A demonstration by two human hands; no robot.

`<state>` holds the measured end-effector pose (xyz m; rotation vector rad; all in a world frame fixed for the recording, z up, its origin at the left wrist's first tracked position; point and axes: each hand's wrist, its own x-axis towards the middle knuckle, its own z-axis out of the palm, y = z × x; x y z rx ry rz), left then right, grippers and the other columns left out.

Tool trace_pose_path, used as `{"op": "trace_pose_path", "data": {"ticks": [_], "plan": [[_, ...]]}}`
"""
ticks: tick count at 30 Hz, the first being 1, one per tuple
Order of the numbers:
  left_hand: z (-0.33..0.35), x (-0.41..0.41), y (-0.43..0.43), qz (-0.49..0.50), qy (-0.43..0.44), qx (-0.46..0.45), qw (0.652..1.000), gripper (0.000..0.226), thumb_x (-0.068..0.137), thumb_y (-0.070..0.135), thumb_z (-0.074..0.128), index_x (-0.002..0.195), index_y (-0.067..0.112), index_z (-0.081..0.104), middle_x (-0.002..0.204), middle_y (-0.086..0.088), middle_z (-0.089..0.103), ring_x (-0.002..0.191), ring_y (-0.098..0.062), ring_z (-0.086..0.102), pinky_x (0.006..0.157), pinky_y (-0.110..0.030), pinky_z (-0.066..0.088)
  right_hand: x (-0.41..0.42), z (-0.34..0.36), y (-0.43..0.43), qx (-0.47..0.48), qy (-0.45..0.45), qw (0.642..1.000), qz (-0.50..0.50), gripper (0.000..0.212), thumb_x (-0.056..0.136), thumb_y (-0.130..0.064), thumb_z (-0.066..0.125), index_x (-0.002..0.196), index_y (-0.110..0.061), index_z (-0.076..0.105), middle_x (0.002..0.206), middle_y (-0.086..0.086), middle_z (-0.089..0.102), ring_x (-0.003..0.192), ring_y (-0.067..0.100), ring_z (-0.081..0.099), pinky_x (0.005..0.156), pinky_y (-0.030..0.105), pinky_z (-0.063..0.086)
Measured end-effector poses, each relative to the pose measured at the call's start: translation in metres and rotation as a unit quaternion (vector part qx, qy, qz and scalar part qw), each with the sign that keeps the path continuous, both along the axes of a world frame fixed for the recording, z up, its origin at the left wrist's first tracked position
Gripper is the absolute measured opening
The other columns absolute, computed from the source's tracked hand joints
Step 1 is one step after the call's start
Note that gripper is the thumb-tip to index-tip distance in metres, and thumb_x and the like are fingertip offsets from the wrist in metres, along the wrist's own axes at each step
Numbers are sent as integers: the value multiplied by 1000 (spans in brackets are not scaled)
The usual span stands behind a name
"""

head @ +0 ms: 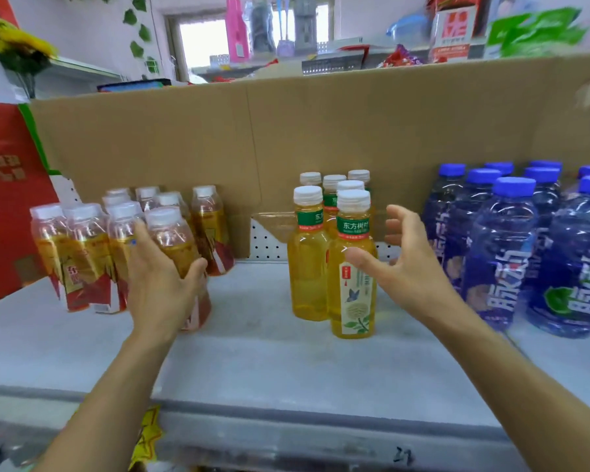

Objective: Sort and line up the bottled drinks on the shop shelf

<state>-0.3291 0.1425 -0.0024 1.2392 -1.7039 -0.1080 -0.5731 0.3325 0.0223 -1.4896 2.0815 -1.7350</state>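
Lining-up is in hand: the left hand (157, 284) grips the front red-label bottle (171, 240) on the shelf (269, 352). The right hand (406, 264), fingers spread, hovers beside the green-label bottle (353, 301), likely the next to straighten.

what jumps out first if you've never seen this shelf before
Three colour blocks stand on the grey shelf: red-label bottles at left, yellow bottles in the middle and blue bottles at right, all in front of a cardboard sheet. The left hand grips the front red-label bottle. The right hand is spread open beside the front yellow bottle.
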Motion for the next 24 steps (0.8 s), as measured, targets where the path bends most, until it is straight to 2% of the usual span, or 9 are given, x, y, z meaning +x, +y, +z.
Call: {"op": "trace_pose_path", "data": {"ticks": [2, 4, 5, 7, 10, 16, 19, 21, 24], "plan": [[1, -7, 5, 24, -68, -101, 992, 102, 81, 25, 81, 154, 0, 15, 152, -26, 30, 139, -42, 29, 115, -57, 27, 4, -5, -7, 20, -15, 1000, 17, 86, 81, -38, 78, 148, -35, 24, 126, -19, 40, 99, -9, 51, 65, 7, 44], [2, -29, 20, -54, -75, -186, 978, 101, 79, 27, 81, 153, -3, 19, 151, -27, 30, 140, -39, 26, 119, -54, 23, 8, -8, -12, 41, -23, 999, 28, 81, 82, -35, 77, 145, -37, 26, 122, -20, 44, 98, -9, 53, 61, 8, 43], [4, -44, 30, -145, -63, -168, 973, 103, 80, 33, 80, 155, 2, 16, 154, -23, 28, 142, -33, 24, 120, -50, 23, 10, -8, -14, 45, -23, 998, 25, 76, 83, -34, 77, 142, -37, 29, 121, -20, 46, 102, -4, 55, 65, 10, 43], [13, -75, 48, -329, -39, -41, 943, 109, 81, 52, 75, 158, 22, 3, 161, -5, 20, 146, -18, 18, 121, -40, 18, 13, -7, -13, 37, -8, 999, 3, 66, 83, -34, 77, 133, -38, 35, 119, -17, 52, 107, 4, 57, 74, 16, 47], [18, -107, 53, -433, -12, 88, 897, 108, 80, 54, 75, 158, 29, 4, 162, 5, 24, 147, -14, 25, 121, -47, 27, 12, -6, -8, 28, 2, 997, -65, 64, 83, -34, 76, 132, -35, 36, 125, -4, 53, 111, 14, 58, 90, 39, 54], [17, -118, 31, -435, 5, 120, 893, 82, 88, 33, 74, 152, 25, 23, 149, 5, 40, 135, -15, 44, 110, -40, 44, 0, -3, -2, 54, -13, 968, -243, 75, 83, -27, 77, 141, -24, 30, 131, 5, 42, 124, 27, 47, 100, 50, 46], [9, -115, 20, -364, 23, 72, 928, 78, 88, 31, 74, 149, 24, 26, 143, 2, 41, 131, -16, 45, 102, -31, 42, 8, 12, -6, -20, 126, 940, -317, 87, 80, -21, 78, 149, -14, 25, 144, 14, 35, 132, 29, 33, 109, 45, 34], [6, -109, 7, -309, 24, 44, 950, 82, 87, 34, 75, 150, 19, 25, 144, -2, 40, 132, -21, 44, 101, -30, 37, 15, 37, -14, -69, 257, 920, -287, 82, 84, -26, 73, 150, -14, 27, 145, 13, 38, 132, 26, 33, 112, 44, 31], [8, -103, -11, -278, 23, 48, 959, 87, 85, 34, 77, 151, 16, 23, 147, -4, 37, 134, -25, 43, 105, -36, 38, 16, 78, -41, 80, 398, 886, -222, 65, 92, -42, 60, 149, -24, 35, 141, 9, 46, 129, 29, 42, 108, 45, 33]]}}
